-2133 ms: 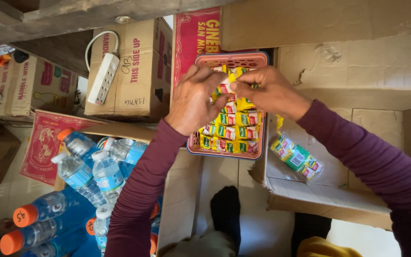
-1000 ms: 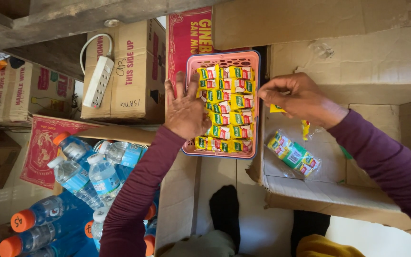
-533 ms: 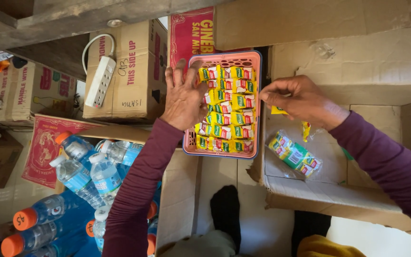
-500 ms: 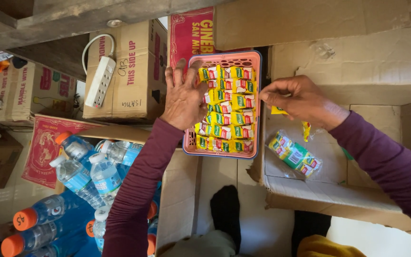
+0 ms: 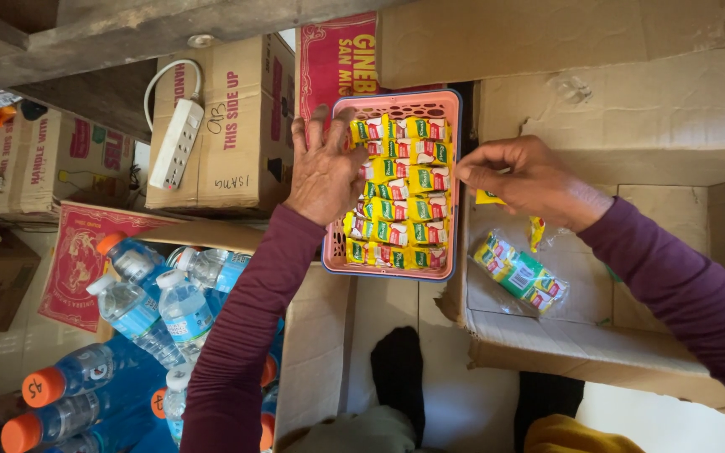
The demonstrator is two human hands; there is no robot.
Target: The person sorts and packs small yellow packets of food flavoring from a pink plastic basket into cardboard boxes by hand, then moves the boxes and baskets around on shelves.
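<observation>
Soft, even daylight overall, pretty sharp. Glare blows out the floor below the right hand (image 5: 530, 180); darker shadow up left of the left hand (image 5: 325, 172).

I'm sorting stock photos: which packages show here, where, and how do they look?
Yellow-green-red sachets: rows in pink basket, left hand touching.
Clear sachet pack: in open carton, below right hand.
Brown printed box: left of basket.
Blue-labelled bottles: lower left.

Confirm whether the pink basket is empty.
No, the pink basket is packed with rows of small yellow sachets, and the left hand rests on them.
</observation>
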